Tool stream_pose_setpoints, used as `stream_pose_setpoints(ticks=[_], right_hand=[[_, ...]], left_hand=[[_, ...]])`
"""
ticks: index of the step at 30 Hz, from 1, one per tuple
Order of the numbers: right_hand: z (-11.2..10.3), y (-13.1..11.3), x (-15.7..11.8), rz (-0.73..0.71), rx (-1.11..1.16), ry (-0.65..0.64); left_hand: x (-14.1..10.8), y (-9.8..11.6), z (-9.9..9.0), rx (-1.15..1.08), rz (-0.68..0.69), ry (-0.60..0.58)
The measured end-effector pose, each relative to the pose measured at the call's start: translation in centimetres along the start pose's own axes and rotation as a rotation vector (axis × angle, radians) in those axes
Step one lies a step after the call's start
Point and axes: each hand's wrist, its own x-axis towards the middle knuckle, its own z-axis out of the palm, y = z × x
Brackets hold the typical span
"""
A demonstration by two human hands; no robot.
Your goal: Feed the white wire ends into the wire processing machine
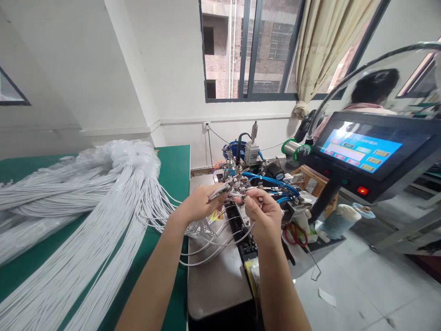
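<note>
White cable ends are gathered in my left hand (pixel 203 202), its fingers closed round the bunch (pixel 220 189). My right hand (pixel 264 212) is just to the right, thumb and forefinger pinched together on what looks like the end of one white cable (pixel 248 232). Both hands are over the front of a bench machine (pixel 237 230) with metal fittings and blue air hoses (pixel 272 180). From my left hand the cables loop down over the machine's metal cover (pixel 217 285). The exact tip at my right fingertips is too small to make out.
Large bundles of white cable (pixel 113 211) cover the green table (pixel 175 170) on the left. On the right are a touchscreen (pixel 361 149), a solder wire spool (pixel 294 149), red-handled scissors (pixel 296 234) and a blue-white roll (pixel 339 223). Another person (pixel 374 92) sits behind the screen.
</note>
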Motion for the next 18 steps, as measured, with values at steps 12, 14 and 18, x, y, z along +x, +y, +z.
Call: stream_pose_setpoints(ticks=[12, 14, 18], right_hand=[[0.0, 0.0, -0.6, -0.021, -0.116, -0.079], [0.0, 0.0, -0.6, -0.025, -0.117, -0.085], [-0.2, 0.4, -0.6, -0.061, -0.145, -0.034]], left_hand=[[0.1, 0.4, -0.2, -0.061, -0.020, -0.014], [0.1, 0.3, -0.2, -0.104, -0.029, -0.021], [0.0, -0.8, -0.1, -0.326, -0.067, -0.066]])
